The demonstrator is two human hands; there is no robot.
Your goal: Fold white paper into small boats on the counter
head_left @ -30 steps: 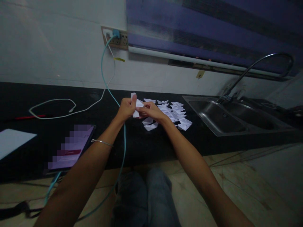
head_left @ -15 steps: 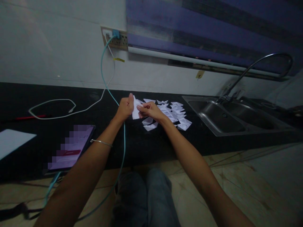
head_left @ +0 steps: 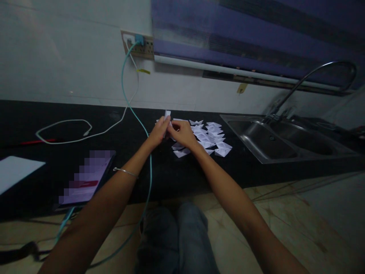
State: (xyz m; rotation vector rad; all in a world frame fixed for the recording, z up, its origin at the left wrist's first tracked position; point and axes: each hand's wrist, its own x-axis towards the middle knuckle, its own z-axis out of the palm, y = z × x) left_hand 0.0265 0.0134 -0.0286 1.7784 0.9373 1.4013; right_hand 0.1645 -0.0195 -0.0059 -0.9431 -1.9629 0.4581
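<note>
Between my hands is a small folded piece of white paper point(head_left: 167, 113), held upright above the black counter. My left hand point(head_left: 157, 131) is closed on it, the thumb on its near face. My right hand point(head_left: 182, 133) pinches its right side, and its fingers partly cover the paper. Just right of and behind my hands, several white folded paper boats point(head_left: 207, 137) lie in a cluster on the counter; my right hand hides some of them.
A steel double sink point(head_left: 262, 140) with a curved faucet point(head_left: 302, 82) is at the right. On the left lie a tablet point(head_left: 82, 180), white paper sheets point(head_left: 18, 171), a red pen point(head_left: 35, 141) and a white cable point(head_left: 71, 121). A teal cable point(head_left: 150, 175) hangs across the counter's front edge.
The folded paper has turned from showing its broad face to being nearly edge-on. My left hand has shifted slightly right, and both hands are closer together.
</note>
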